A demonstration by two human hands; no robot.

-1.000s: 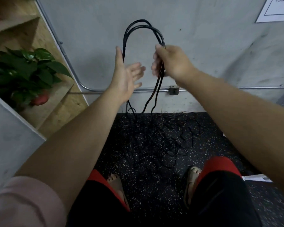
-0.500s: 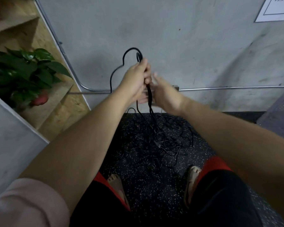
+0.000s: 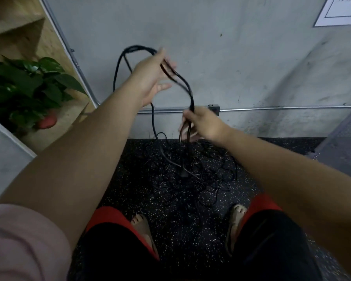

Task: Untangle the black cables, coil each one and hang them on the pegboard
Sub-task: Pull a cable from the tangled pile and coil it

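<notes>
the left hand (image 3: 152, 76) is reaching up in front of the grey wall (image 3: 241, 57) with its fingers looking straight and spread, though blur is softening them, and a loop of black cable (image 3: 118, 67) is lying across them rather than being squeezed. the loop is arching above and to the left of that hand, and one strand is dropping behind the forearm to the floor. from the left fingers several strands are running down and to the right into the right hand (image 3: 201, 124), which is sitting lower, just in front of the metal conduit (image 3: 272, 108) and its small junction box (image 3: 214, 108); its fingers are curling round the bunched strands and gripping them. below the right hand the strands are hanging down into a tangle of black cables (image 3: 190, 175) that is lying on the speckled black floor (image 3: 180, 230), near the foot of the wall and ahead of two sandalled feet (image 3: 142, 226). a green leafy plant (image 3: 28, 82) is sitting on a wooden shelf (image 3: 18, 33) at the left. a white paper notice (image 3: 340, 11) is showing at the top right of the wall, and a grey perforated panel (image 3: 344, 134) is leaning in at the right edge. a pink sleeve (image 3: 18, 240) is filling the lower left corner.
</notes>
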